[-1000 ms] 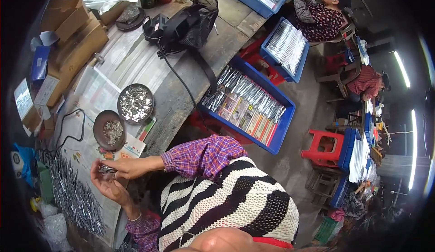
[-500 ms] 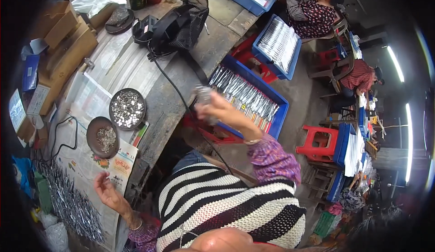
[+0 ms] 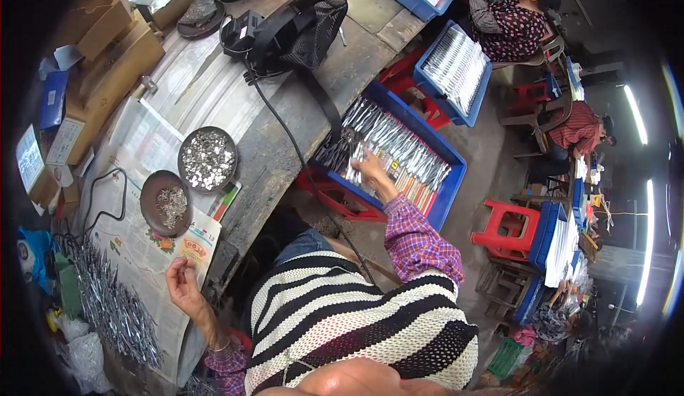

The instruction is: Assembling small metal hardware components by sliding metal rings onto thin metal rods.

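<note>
My right hand reaches into a large blue crate beside the bench, its fingers closed on a few slim silver metal pieces. Rows of similar shiny metal pieces fill the crate, some with orange or red lengths; their exact kind is too small to tell. Over the newspaper at the bench's near edge, my left hand is open and holds nothing, fingers loosely curled. Close to it stands a brown dish of small metal parts. A second dark dish holds round silvery bits.
A heap of slim metal pieces lies at the bench's left. A black mesh bag and a cable lie across the bench. Cardboard boxes stand far left. Red stools, another blue crate and seated people are rightward.
My right hand has gone from above the crate's near-left edge down into it, lowering the metal pieces among the others. My left hand has shifted slightly right. The whole view has tilted a little.
</note>
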